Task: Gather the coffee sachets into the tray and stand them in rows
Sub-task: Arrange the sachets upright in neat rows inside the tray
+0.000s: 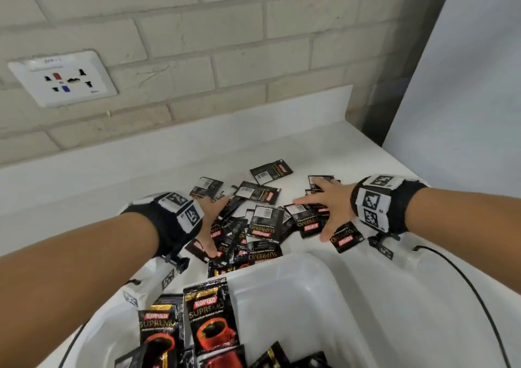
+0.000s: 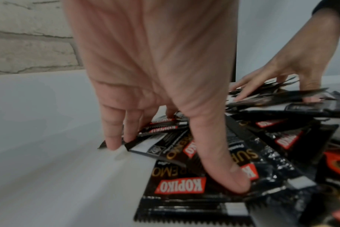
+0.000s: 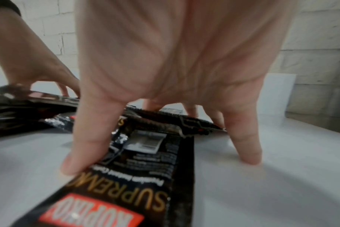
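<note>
Black sachets (image 1: 265,221) lie heaped on the counter (image 1: 324,148) at 12 o'clock from the tray (image 1: 332,297). Left hand (image 1: 210,221) and right hand (image 1: 324,204) are spread wide, flanking the heap. I'd rake inward, keeping fingertips (image 2: 112,145) low so none slip under.

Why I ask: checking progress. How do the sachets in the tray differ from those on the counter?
The sachets in the tray stand upright, fronts facing the camera; the sachets on the counter lie flat, overlapping, many back-side up. The tray ones go untouched; both hands spread over the counter pile. All share the black Kopiko design.
</note>
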